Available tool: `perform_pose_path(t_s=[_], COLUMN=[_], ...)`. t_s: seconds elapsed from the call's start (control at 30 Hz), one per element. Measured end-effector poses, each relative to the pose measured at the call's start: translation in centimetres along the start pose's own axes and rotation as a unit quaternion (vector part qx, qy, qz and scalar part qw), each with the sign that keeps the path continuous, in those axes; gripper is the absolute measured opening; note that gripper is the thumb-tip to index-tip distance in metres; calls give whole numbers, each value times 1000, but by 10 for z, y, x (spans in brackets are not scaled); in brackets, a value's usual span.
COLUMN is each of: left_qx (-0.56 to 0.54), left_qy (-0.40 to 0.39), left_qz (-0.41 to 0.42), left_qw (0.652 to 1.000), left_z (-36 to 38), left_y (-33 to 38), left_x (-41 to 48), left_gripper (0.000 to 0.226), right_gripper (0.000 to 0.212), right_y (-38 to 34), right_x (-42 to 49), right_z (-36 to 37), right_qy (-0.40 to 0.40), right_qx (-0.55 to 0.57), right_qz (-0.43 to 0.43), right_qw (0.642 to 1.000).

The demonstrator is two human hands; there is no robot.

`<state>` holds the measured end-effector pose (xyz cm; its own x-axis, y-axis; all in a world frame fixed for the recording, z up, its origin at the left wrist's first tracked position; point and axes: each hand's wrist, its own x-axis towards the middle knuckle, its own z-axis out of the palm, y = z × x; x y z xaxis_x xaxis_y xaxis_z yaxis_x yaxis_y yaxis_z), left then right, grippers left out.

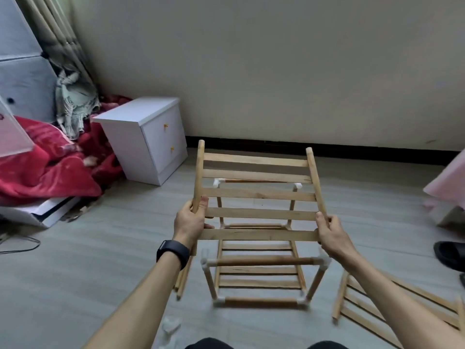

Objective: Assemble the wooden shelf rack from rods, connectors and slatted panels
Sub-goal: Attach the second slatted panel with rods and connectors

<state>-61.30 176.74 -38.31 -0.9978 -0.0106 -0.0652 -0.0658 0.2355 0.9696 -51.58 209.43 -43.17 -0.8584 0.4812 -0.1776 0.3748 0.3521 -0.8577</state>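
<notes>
I hold a slatted wooden panel tilted in the air above the half-built rack. My left hand grips its left side rod, and my right hand grips its right side rod near the lower end. Below it stands the rack frame of wooden rods joined by white corner connectors, with a slatted shelf low inside it. Another slatted panel lies on the floor at the lower right. Loose rods lie on the floor under my left wrist.
A white two-drawer nightstand stands at the left by the wall. Red bedding and a white board lie further left. A black slipper sits at the right edge. White connectors lie on the floor near my knees.
</notes>
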Motion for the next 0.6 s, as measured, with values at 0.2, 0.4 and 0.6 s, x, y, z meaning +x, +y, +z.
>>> perform_pose_path(t_s=[0.2, 0.4, 0.6], left_qx=[-21, 34, -6], left_qy=[-77, -137, -140], left_qz=[2, -119, -159], left_qw=[997, 983, 977], left_z=[16, -1, -11], left_y=[14, -39, -79], left_x=[28, 26, 19], left_gripper=[35, 18, 31], right_gripper=[50, 47, 50], right_y=[21, 31, 31], right_x=[23, 47, 56], right_z=[2, 7, 28], right_qy=[80, 110, 101], right_qx=[65, 16, -13], right_qz=[6, -3, -15], right_qw=[995, 994, 995])
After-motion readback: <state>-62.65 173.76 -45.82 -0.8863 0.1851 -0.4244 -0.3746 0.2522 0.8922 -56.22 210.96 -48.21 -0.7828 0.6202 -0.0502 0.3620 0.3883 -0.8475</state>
